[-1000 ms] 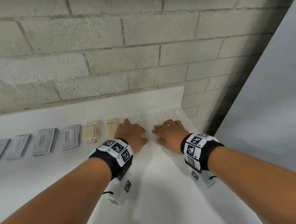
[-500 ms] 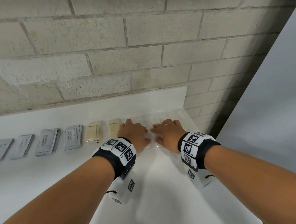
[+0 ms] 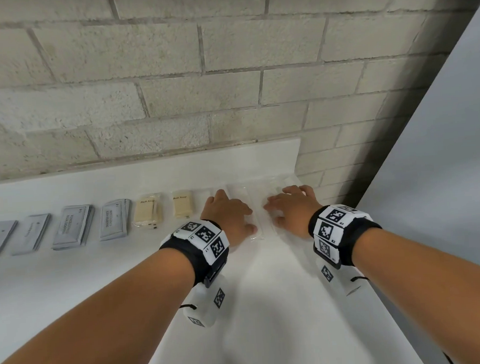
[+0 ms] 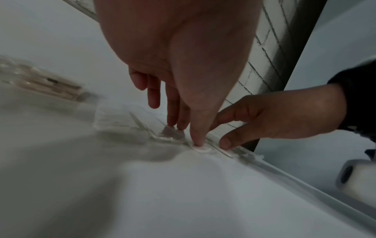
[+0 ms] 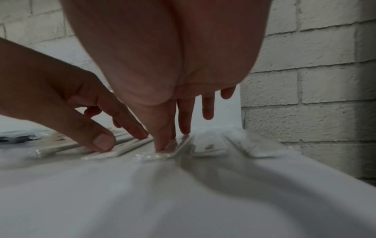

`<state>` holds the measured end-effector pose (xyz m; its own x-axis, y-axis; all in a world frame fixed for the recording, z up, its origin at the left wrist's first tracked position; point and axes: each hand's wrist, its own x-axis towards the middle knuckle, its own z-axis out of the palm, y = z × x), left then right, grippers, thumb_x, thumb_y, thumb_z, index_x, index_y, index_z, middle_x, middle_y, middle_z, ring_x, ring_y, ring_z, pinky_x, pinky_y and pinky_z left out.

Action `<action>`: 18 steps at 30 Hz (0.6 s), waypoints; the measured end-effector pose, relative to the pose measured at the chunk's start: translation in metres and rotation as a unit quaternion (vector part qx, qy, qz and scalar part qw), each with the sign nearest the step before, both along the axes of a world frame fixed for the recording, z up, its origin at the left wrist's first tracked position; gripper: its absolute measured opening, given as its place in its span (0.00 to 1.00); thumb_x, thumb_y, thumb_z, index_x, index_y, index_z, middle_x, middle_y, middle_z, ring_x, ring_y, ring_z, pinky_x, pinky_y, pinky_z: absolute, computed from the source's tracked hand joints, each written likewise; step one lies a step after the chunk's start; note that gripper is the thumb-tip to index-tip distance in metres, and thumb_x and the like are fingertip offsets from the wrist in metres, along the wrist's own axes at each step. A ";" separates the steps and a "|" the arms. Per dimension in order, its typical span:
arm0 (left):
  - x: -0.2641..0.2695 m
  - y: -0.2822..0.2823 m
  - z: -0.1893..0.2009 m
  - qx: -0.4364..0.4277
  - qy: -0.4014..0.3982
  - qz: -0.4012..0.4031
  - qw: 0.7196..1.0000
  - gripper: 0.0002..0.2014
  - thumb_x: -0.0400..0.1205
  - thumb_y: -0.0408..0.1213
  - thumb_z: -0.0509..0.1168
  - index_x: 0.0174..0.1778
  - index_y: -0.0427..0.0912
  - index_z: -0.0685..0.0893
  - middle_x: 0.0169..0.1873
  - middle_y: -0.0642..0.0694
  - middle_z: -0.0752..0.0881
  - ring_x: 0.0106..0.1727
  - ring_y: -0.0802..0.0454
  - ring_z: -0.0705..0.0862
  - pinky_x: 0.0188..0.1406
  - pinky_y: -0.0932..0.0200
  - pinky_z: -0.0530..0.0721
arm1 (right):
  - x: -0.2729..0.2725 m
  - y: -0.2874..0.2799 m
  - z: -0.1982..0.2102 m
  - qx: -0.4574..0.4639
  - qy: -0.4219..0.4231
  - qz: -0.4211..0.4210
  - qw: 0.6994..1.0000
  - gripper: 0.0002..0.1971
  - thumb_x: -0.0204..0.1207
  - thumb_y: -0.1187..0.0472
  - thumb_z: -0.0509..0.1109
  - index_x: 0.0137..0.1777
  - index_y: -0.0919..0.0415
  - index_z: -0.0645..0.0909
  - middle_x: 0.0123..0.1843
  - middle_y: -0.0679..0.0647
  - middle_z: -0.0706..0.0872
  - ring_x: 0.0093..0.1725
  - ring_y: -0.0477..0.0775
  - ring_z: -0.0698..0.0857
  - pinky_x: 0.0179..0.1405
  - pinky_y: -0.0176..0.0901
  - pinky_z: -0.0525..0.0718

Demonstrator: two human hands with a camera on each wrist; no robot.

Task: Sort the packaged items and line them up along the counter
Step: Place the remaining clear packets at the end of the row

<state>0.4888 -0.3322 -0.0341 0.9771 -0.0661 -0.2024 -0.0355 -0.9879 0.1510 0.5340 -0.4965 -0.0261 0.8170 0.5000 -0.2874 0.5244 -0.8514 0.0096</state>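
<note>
Counter (image 3: 70, 276) row: "Shampoo with Conditioner" sachets (image 3: 72, 226), "Bath Soap" bars (image 3: 183, 206)

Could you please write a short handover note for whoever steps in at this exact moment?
Left hand: open, fingertips pressing the clear packets at the counter's right end.
Right hand: open, fingertips pressing the same packets.
Done: the grey sachets and the bath soap bars lie in a row along the wall.
Left: square up the clear packets, so they continue the row, then let go.
</note>
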 end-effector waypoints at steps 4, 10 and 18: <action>0.002 -0.004 0.000 0.012 -0.007 -0.007 1.000 0.25 0.81 0.59 0.58 0.75 0.58 0.74 0.72 0.56 0.77 0.72 0.48 0.66 0.68 0.52 0.64 | 0.000 0.003 -0.002 0.017 0.003 -0.003 1.000 0.23 0.84 0.52 0.56 0.79 0.40 0.66 0.83 0.40 0.64 0.83 0.54 0.56 0.81 0.55 0.45; 0.005 -0.004 0.000 0.023 0.003 -0.004 1.000 0.26 0.81 0.59 0.57 0.76 0.59 0.72 0.75 0.58 0.74 0.73 0.48 0.65 0.70 0.51 0.64 | 0.001 0.004 -0.001 0.017 0.003 0.002 1.000 0.24 0.83 0.53 0.56 0.79 0.42 0.65 0.83 0.42 0.64 0.80 0.55 0.61 0.76 0.53 0.56; 0.005 -0.004 0.002 0.023 0.010 -0.003 1.000 0.25 0.81 0.58 0.58 0.75 0.58 0.73 0.74 0.57 0.75 0.74 0.47 0.66 0.71 0.51 0.64 | 0.001 0.007 -0.003 0.015 -0.001 0.000 1.000 0.24 0.83 0.52 0.56 0.80 0.43 0.65 0.83 0.44 0.65 0.79 0.56 0.63 0.73 0.52 0.59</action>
<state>0.4937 -0.3358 -0.0323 0.9726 -0.0616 -0.2240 -0.0387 -0.9937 0.1056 0.5349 -0.4898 -0.0288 0.8178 0.5079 -0.2707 0.5238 -0.8517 -0.0159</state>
